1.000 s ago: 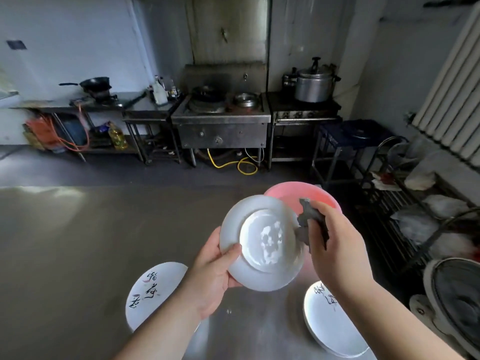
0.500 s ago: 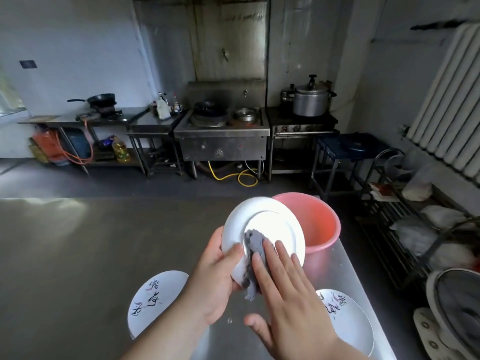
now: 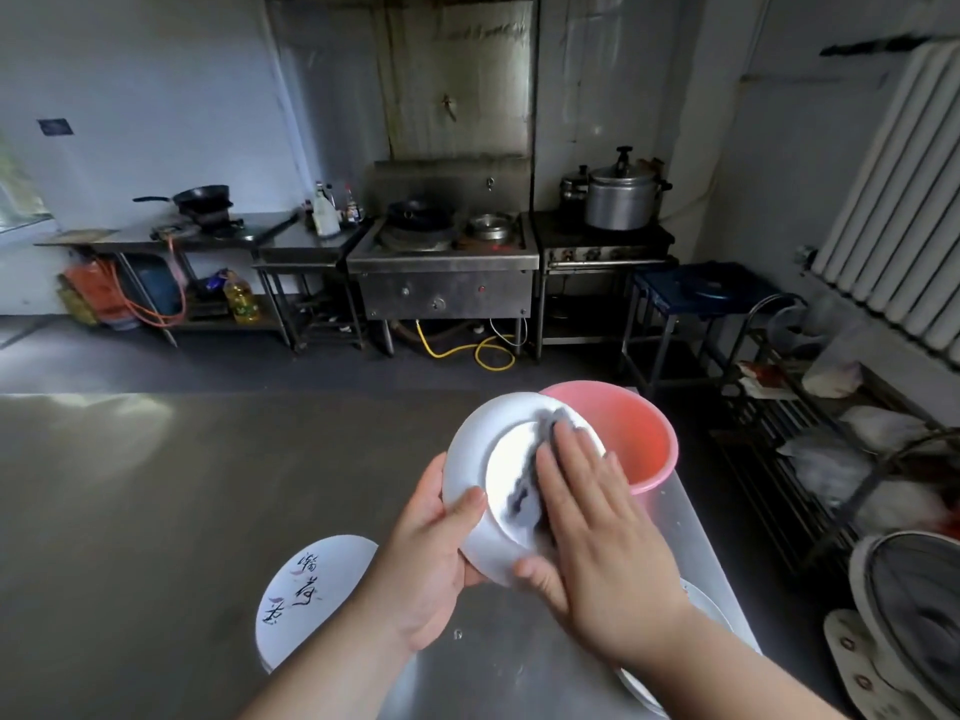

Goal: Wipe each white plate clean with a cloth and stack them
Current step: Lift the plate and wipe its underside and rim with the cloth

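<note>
Head view. Your left hand [image 3: 431, 558] grips a white plate [image 3: 470, 459] by its lower-left rim: the thumb curls over the front edge and the fingers pass behind it. The plate is held tilted above the steel table [image 3: 130, 511], in front of the pink basin [image 3: 631, 433], whose near-left rim it overlaps.

Your right hand [image 3: 602, 553] lies flat on the plate's face. Its fingers are straight and close together, and they press a dark cloth [image 3: 524, 491] against the plate's centre. The cloth shows along the left side of the fingers and above the fingertips; the rest of it is hidden under the palm.

A second plate [image 3: 306, 595], marked with black characters, lies flat on the table below your left forearm. A third plate [image 3: 711, 610] lies at the table's right edge, mostly hidden by your right forearm.
</note>
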Available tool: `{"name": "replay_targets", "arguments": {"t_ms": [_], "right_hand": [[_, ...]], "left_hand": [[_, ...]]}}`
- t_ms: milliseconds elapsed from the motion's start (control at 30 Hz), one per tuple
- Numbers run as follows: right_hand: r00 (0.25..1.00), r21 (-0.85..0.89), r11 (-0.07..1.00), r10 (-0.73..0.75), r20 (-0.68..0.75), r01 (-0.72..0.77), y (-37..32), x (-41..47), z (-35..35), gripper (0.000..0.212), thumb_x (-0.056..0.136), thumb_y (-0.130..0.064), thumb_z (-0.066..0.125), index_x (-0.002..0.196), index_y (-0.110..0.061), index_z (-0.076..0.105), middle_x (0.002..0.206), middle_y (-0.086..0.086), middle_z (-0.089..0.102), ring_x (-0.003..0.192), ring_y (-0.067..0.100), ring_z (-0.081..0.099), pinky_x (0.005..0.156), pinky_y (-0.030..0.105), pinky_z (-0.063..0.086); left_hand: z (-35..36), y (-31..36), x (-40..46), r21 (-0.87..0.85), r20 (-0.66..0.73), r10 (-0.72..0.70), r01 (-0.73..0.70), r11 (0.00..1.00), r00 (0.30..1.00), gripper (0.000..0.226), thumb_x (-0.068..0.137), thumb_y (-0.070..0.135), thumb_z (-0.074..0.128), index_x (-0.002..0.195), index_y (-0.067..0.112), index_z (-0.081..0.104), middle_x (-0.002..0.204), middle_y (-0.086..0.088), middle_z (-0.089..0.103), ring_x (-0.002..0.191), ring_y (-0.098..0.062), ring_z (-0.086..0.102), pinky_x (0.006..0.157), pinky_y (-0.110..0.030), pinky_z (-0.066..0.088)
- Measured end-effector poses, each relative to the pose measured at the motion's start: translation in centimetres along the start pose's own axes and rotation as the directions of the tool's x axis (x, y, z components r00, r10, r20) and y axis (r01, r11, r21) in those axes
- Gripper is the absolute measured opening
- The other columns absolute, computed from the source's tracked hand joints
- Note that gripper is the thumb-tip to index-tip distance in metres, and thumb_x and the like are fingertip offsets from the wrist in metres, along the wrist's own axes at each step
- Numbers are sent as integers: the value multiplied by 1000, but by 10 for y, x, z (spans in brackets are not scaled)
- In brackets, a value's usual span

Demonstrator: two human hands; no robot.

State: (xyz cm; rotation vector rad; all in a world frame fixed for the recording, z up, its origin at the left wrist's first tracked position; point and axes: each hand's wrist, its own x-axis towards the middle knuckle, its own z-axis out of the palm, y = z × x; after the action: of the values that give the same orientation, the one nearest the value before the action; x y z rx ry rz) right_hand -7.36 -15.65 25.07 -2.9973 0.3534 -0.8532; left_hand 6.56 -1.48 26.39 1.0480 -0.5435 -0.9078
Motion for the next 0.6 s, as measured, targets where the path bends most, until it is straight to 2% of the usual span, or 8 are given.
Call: {"name": "replay_targets", "arguments": {"t_ms": [100,267,333,400,467,533,600], "right_hand": [[997,-6,997,70,-32,-71,9,14,-8,88,101,-70,32,163,-7,28,174,12,13,161,34,11,127,55,22],[996,115,993,-9,-88,19,-12,-19,12,86,104,-67,29,159,-2,36,172,16,22,160,37,20,120,61,36],[995,104,994,38,-90,-29,-5,-14,8,83,105,-66,26,159,-5,38,172,14,22,160,36,19,121,62,34],[989,83,988,133,-62,-128,9,-1,-2,80,106,-66,23,162,-10,33,174,9,18,161,34,12,125,60,27],[985,105,981,166,-44,-161,18,7,-7,76,107,-64,21,164,-15,27,175,4,16,162,33,8,126,58,24],[987,174,976,145,-75,-130,16,1,-3,68,110,-55,26,164,-13,29,175,3,16,162,31,13,127,54,26],[985,268,960,122,-123,-85,10,-10,4,58,111,-37,37,162,-9,34,175,4,18,160,29,20,125,51,32]], "left_hand": [[1,2,-1,-27,-8,14,-14,1000,1000,41,98,28,62,138,34,60,143,-9,66,128,-35,65,84,-53,60],[-1,12,4,-120,-47,54,-59,991,997,40,97,24,60,137,28,61,142,-13,66,128,-37,65,88,-57,60],[-1,13,3,-98,-40,36,-40,994,999,40,96,24,61,136,28,62,141,-13,66,126,-37,66,86,-58,60],[-1,10,-1,-53,-32,13,-15,998,999,45,95,25,61,139,29,60,141,-11,66,127,-36,66,90,-65,58],[-3,9,-4,-46,-37,10,-12,999,999,47,94,25,62,141,29,58,143,-10,65,128,-35,65,91,-67,57],[-6,10,-5,-73,-46,16,-19,997,999,47,93,25,63,140,30,60,143,-10,65,129,-35,65,90,-65,58],[-9,12,-5,-85,-52,9,-13,996,999,48,93,24,64,140,30,61,144,-9,65,130,-35,64,90,-65,57]]}}
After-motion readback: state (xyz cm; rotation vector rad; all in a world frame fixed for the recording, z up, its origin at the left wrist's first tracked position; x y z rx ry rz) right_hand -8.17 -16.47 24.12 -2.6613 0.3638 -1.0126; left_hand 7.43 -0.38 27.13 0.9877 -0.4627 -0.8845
